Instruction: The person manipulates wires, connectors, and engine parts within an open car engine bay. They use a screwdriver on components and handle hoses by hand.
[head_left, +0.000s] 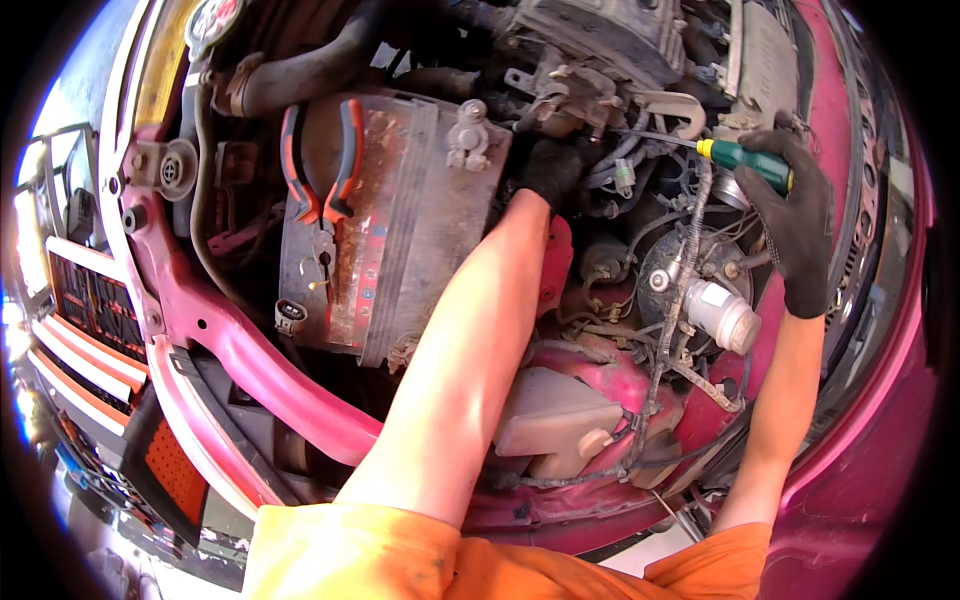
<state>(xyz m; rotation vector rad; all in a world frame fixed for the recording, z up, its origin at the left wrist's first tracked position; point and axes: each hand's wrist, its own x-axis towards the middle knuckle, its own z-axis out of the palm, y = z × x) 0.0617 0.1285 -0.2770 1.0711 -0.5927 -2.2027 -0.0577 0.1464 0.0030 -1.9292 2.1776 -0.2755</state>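
My right hand (800, 225), in a dark glove, is closed round the green handle of a screwdriver (738, 156) with a yellow collar. Its thin shaft points left, toward a metal bracket and hoses beside the engine (575, 85). Deep in the shadow just left of those hoses is my gloved left hand (553, 172); its fingers are too dark to make out. The left forearm passes over the near right corner of a dusty car battery (420, 200). Pliers (342, 165) with red and black handles lie on the battery's top.
A white-capped fluid reservoir (722, 318) and a taped wiring harness (668, 340) lie below my right hand. Nearer me is a beige plastic tank (550, 415). The pink front crossmember (270, 385) borders the left side. A thick black hose (315, 75) runs behind the battery.
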